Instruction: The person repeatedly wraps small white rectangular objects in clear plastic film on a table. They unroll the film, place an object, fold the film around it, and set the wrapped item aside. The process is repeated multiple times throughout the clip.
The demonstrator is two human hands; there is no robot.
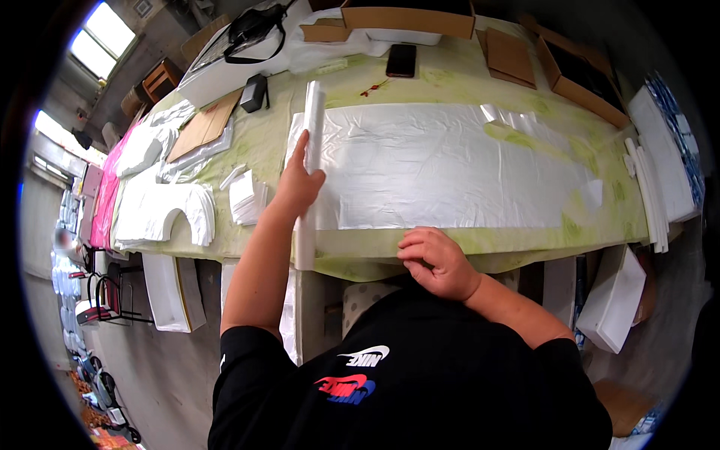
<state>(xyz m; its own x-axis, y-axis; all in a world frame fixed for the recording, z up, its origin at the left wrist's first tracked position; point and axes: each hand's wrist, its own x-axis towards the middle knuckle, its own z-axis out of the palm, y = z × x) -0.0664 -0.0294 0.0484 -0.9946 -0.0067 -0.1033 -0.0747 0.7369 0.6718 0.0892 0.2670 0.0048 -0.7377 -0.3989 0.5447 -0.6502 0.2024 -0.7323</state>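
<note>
A long roll of clear plastic film [316, 112] lies near-to-far across the table, its near end sticking out past the front edge. My left hand [301, 180] grips the roll at its middle, the index finger stretched along it and the thumb on its right side. To the right of the roll, a wide sheet of shiny, wrinkled film [450, 169] is spread flat on the table. My right hand [439, 262] hovers by the front edge, just nearer than the sheet, its fingers loosely curled in and nothing visible in them.
White stacked pieces [169, 214] and a small pile of white squares [246, 198] lie at left. Far back are a phone [401, 61], a dark block [254, 93] and a cardboard box [409, 20]. Another open box [581, 82] and white rods [646, 195] edge the right.
</note>
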